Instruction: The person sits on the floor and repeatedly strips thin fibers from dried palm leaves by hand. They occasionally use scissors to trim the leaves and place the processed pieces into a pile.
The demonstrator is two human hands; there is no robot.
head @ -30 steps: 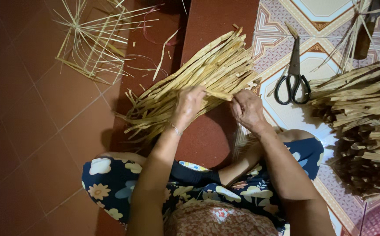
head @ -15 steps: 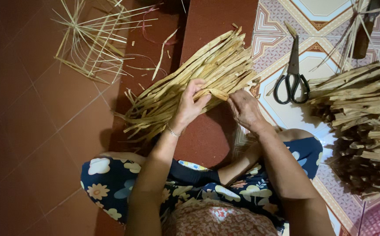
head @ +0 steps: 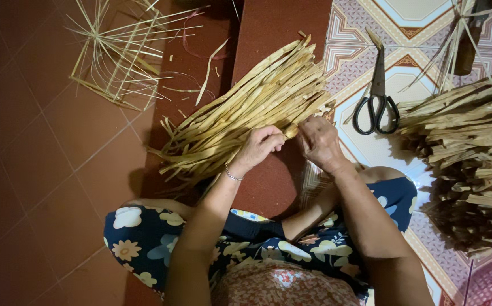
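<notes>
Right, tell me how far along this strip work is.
Done, it seems: a loose open lattice of thin pale strips lies on the red tile floor, and a big heap of tan flat strips sits beside the black-handled scissors. In hand: the left hand and right hand pinch strip ends at a fanned bundle of flat straw-coloured strips. Left: most of that bundle lies loose.

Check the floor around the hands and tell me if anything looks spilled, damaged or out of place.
Nothing looks damaged. A few loose strips lie scattered on the red floor, apart from the main bundle of strips that the left hand and right hand grip. The scissors lie shut on the patterned tiles.
</notes>
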